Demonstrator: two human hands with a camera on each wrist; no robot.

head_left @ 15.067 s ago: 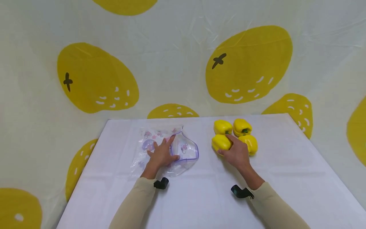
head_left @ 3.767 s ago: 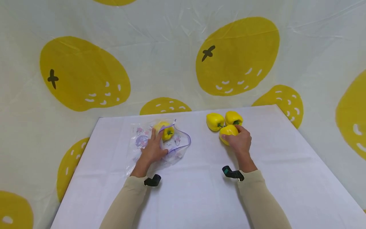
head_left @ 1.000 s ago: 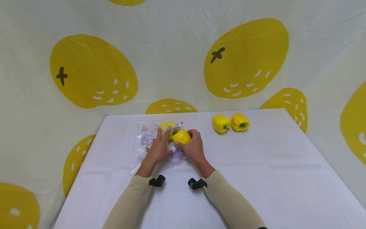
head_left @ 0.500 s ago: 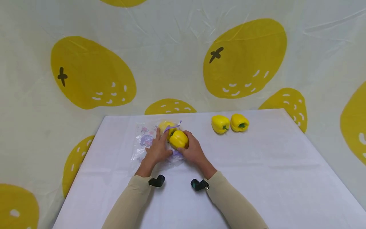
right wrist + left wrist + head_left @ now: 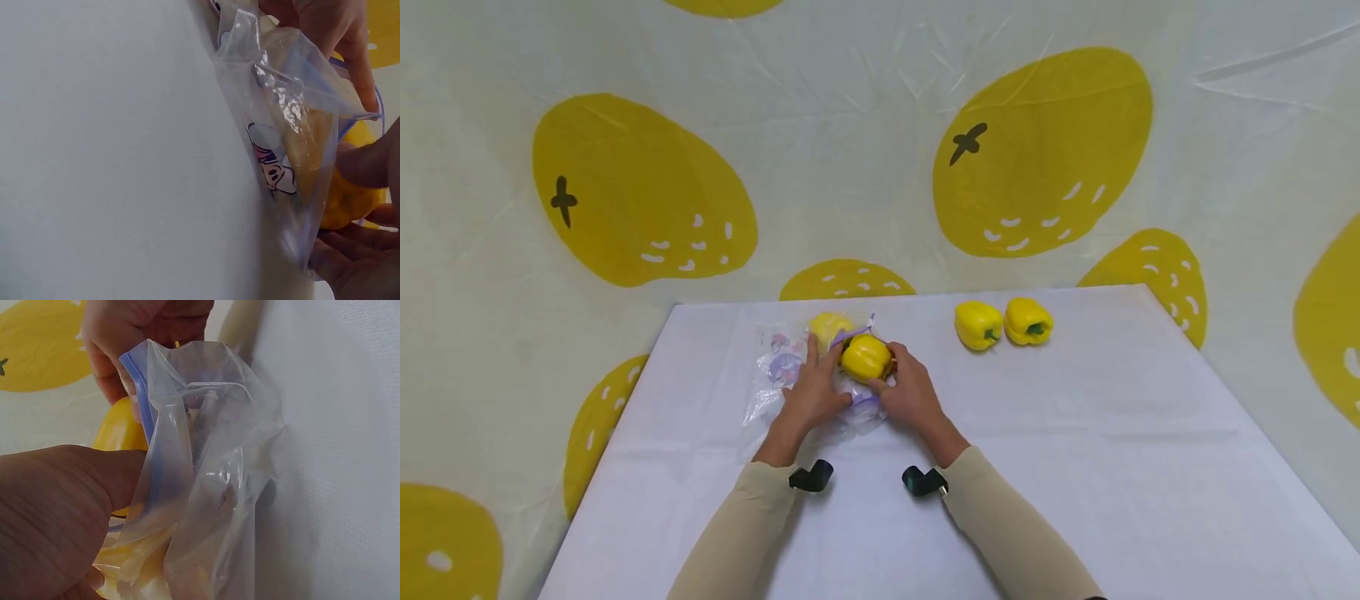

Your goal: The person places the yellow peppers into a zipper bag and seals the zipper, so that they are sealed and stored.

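A clear zip bag [image 5: 785, 367] with a purple edge lies on the white table, its mouth facing right. My left hand [image 5: 812, 396] rests on the bag with fingers spread, its index finger and thumb at the mouth; in the left wrist view the thumb [image 5: 119, 478] lies against the plastic. One yellow bell pepper [image 5: 830, 327] is inside the bag. My right hand [image 5: 912, 396] holds a second yellow bell pepper [image 5: 867, 358] at the mouth. The right wrist view shows its thumb [image 5: 365, 164] and fingers on that bell pepper [image 5: 344, 203], partly behind plastic.
Two more yellow bell peppers, one [image 5: 979, 325] beside the other [image 5: 1028, 321], sit at the back right of the white table [image 5: 1112, 467]. Behind the table hangs a pale cloth [image 5: 850, 192] printed with big yellow fruit.
Over the last second the right hand has turned the held bell pepper and moved it slightly left into the mouth. The bagged bell pepper has shifted left. Earlier, that hand brought it from the group.
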